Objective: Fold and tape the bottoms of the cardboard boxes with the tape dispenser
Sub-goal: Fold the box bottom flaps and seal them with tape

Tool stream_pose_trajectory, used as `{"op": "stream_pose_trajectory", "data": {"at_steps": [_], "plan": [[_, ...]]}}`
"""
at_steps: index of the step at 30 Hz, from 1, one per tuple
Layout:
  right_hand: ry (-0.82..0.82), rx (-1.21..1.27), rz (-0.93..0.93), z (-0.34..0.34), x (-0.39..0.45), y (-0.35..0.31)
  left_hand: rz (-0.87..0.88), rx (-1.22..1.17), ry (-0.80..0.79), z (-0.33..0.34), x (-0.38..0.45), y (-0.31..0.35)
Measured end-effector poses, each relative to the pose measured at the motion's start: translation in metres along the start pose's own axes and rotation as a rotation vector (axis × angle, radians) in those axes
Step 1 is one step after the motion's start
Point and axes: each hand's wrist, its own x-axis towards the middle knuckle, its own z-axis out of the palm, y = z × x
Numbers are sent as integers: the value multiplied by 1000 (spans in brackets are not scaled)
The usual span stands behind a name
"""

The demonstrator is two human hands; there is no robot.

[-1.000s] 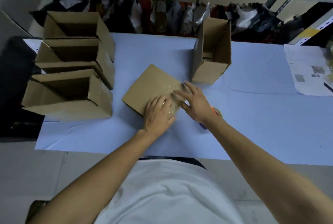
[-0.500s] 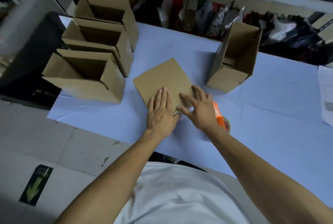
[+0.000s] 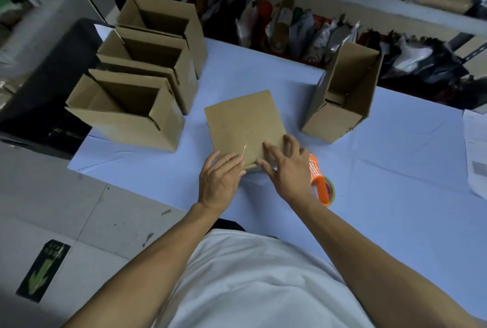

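Note:
A cardboard box (image 3: 243, 122) stands bottom-up in the middle of the light blue table (image 3: 395, 169), with a strip of clear tape shining on its near part. My left hand (image 3: 221, 177) touches the box's near edge, fingers loosely bent against the side. My right hand (image 3: 286, 167) presses spread fingers on the box's near right corner. The orange tape dispenser (image 3: 320, 182) lies on the table just right of my right hand, partly hidden by it.
Three open boxes stand in a row at the table's left: near (image 3: 126, 114), middle (image 3: 150, 64), far (image 3: 163, 22). Another open box (image 3: 342, 95) lies at the right. Papers (image 3: 477, 148) sit at the right edge. Bags crowd the shelf (image 3: 290, 27) behind.
Both hands have slid from the box's top toward its near edge; my left hand now lies against the near side. The view has swung left and down.

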Motion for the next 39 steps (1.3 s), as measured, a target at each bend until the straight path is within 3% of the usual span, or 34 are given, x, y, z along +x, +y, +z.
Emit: {"op": "stream_pose_trajectory", "data": {"at_steps": [2, 4, 7, 9, 14, 18, 20, 24, 27, 32, 39], "plan": [[-86, 61, -20, 0, 0, 4, -22, -1, -23, -5, 1, 3], [-154, 167, -33, 0, 1, 10, -158, 45, -91, -9, 2, 10], [-189, 217, 19, -1, 4, 10, -714, -97, -292, -17, 7, 21], [-180, 255, 55, -4, 3, 3, -910, -387, -357, -21, 13, 20], [-44, 419, 176, -32, -1, -12, -643, -436, -222, -47, 37, 24], [96, 235, 238, -66, 13, -21, -524, -410, -55, -62, 58, 30], [57, 143, 222, -73, 19, -23, -537, -428, -84, -63, 67, 34], [11, 314, 119, -77, 32, -27, -530, -291, -108, -60, 83, 36], [-8, 252, 37, -77, 43, -31, -474, -265, -182, -59, 97, 29], [10, 439, 199, -77, 52, -35, -481, -370, -113, -54, 116, 27], [15, 571, 283, -78, 67, -35, -379, -299, -255, -49, 134, 14]]}}
